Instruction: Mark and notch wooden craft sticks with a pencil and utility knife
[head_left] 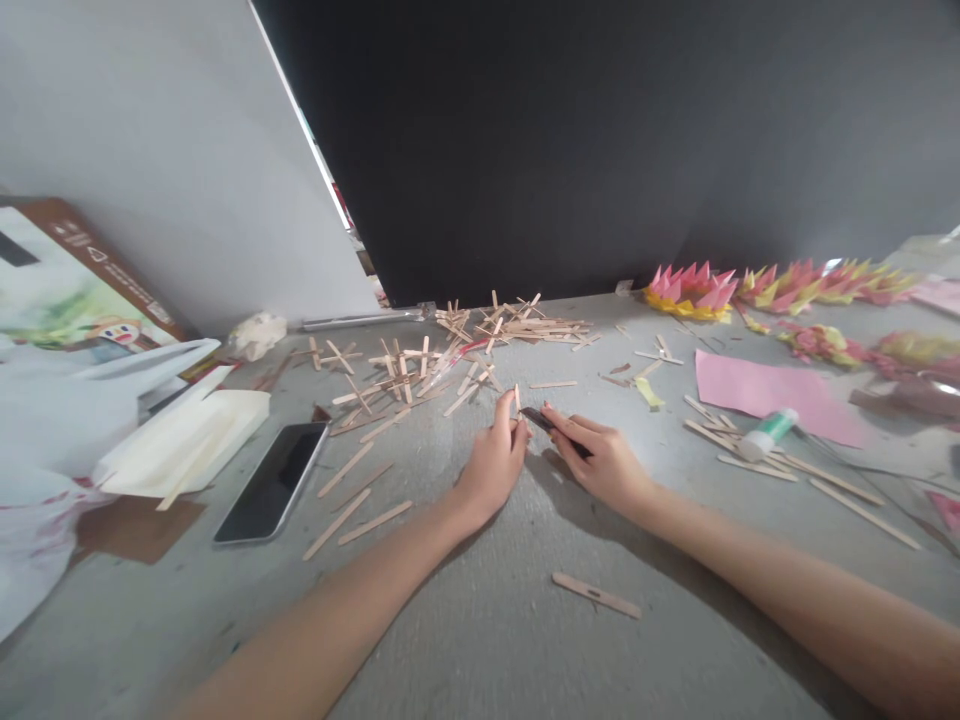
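Observation:
My left hand (495, 462) rests on the grey table (480, 620), fingers pinched on a short wooden stick (517, 398) held upright at its tip. Just to its right, my right hand (604, 460) grips a dark cutter knife (544, 421), its tip pointing at the base of that stick. The two hands almost touch. A pile of glued stick crosses (420, 370) lies just beyond them.
A black phone (274, 480) lies to the left beside an open white box (184, 440). A glue tube (769, 432), pink paper (772, 395) and long sticks lie at right. Pink-yellow paper flowers (690, 290) line the dark back wall. One stick (596, 594) lies near me.

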